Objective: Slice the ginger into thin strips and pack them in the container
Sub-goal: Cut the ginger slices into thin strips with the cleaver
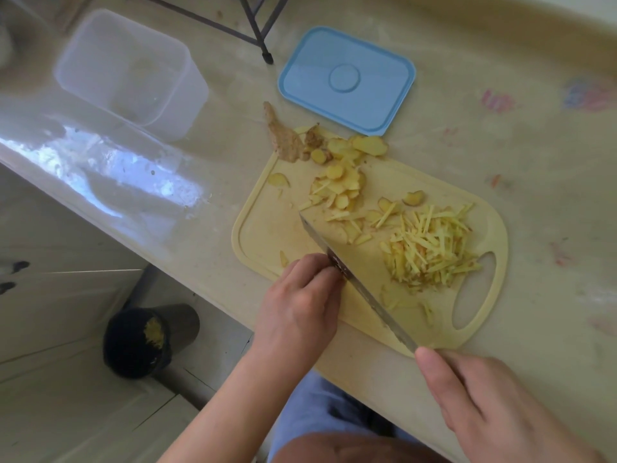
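On the pale yellow cutting board (263,235), a pile of thin ginger strips (430,248) lies near the handle hole. Flat ginger slices (337,185) are heaped at the board's far side, beside an uncut ginger knob (283,138). My right hand (494,406) grips the handle of a long knife (360,282), whose blade slants across the board. My left hand (300,302) is curled down against the blade's left face, holding ginger that its fingers mostly hide. The clear container (133,71) stands far left. Its blue lid (347,78) lies apart behind the board.
The counter edge runs diagonally below the board. On the floor under it stands a dark bin (140,342) with ginger scraps inside. A black metal stand foot (267,56) touches the counter between container and lid.
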The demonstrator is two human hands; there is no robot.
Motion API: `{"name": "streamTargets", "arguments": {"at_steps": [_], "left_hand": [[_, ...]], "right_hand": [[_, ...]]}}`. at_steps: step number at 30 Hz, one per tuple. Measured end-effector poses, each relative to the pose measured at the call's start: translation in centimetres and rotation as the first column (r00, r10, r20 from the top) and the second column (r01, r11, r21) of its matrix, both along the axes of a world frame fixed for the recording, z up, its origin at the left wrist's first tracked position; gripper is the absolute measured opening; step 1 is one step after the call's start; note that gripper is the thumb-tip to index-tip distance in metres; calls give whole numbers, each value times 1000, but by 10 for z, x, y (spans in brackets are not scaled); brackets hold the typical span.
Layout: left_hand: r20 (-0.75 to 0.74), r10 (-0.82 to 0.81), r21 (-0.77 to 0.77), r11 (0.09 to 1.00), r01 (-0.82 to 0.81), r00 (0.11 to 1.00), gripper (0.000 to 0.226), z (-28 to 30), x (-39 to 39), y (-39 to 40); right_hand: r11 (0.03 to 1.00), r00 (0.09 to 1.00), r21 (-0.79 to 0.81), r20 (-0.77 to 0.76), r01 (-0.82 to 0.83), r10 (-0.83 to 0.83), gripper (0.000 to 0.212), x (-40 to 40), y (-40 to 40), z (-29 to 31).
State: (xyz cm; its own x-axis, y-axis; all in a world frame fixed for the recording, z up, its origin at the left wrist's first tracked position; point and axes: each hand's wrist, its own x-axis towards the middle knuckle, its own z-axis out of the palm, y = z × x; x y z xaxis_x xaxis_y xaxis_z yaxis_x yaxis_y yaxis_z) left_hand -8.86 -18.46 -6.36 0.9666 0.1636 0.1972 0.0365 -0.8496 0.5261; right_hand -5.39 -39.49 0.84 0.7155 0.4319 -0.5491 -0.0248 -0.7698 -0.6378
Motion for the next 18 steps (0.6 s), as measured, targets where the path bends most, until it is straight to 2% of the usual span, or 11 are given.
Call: {"name": "streamTargets", "arguments": {"at_steps": [5,9,13,18], "left_hand": [[30,0,29,1000,-1,1000,21,1,0,0],[33,8,19,1000,-8,999,21,1,1,0],[-15,6,0,1000,-6,1000,28,5,0,-1],[-57,38,29,999,-37,998,27,6,3,-4]], "right_hand": [[998,998,-11,32,-63,63,75,4,3,-9],[995,995,18,36,-98,97,69,9,12,-17],[998,998,35,32,-58,57,64,8,9,-7],[999,998,-24,31,-47,48,78,1,4,1]]}}
